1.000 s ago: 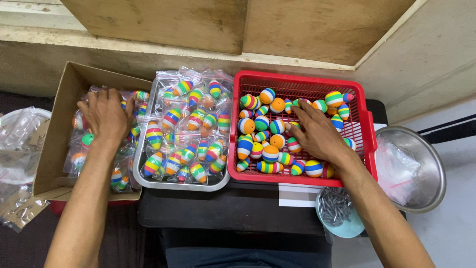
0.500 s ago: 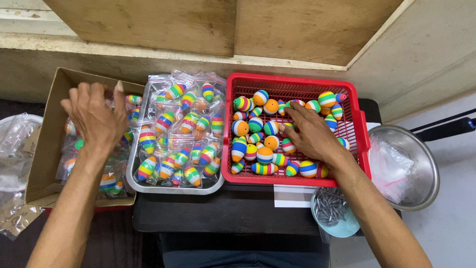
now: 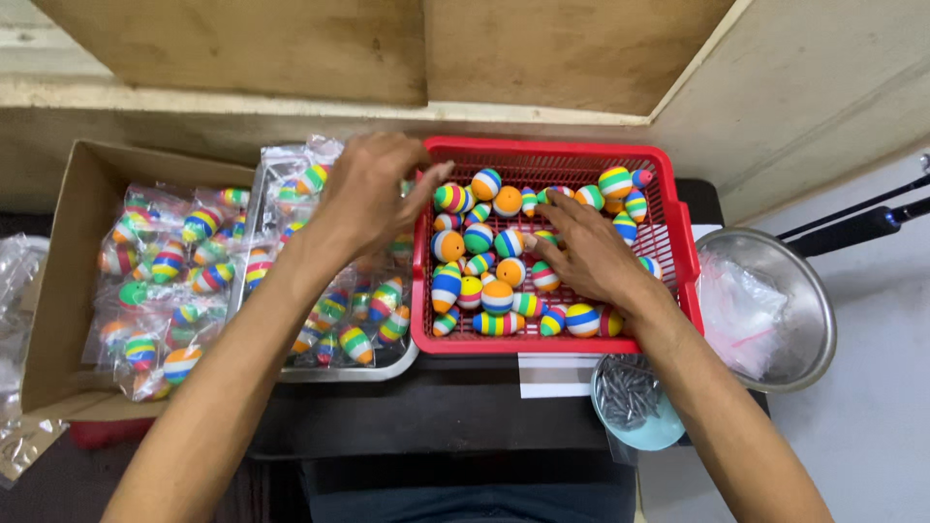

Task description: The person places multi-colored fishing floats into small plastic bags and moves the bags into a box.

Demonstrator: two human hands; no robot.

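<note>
A red plastic basket (image 3: pixel 542 151) holds several loose egg-shaped floats (image 3: pixel 498 296) striped in bright colours. My right hand (image 3: pixel 587 258) lies inside the basket with its fingers spread over the floats, and I see nothing gripped in it. My left hand (image 3: pixel 372 196) hovers over the metal tray (image 3: pixel 291 373), its fingers apart and pointing at the basket's left rim, and it holds nothing. The tray is full of small clear bags with striped floats (image 3: pixel 339 320) in them.
A cardboard box (image 3: pixel 68 242) at the left holds more bagged floats. A metal bowl (image 3: pixel 775 254) with clear plastic bags stands at the right, a teal dish of metal weights (image 3: pixel 630 397) in front of the basket. Wooden boards rise behind.
My left hand has moved right from the cardboard box, across the tray, to the basket's left rim. My right hand has stayed in the basket.
</note>
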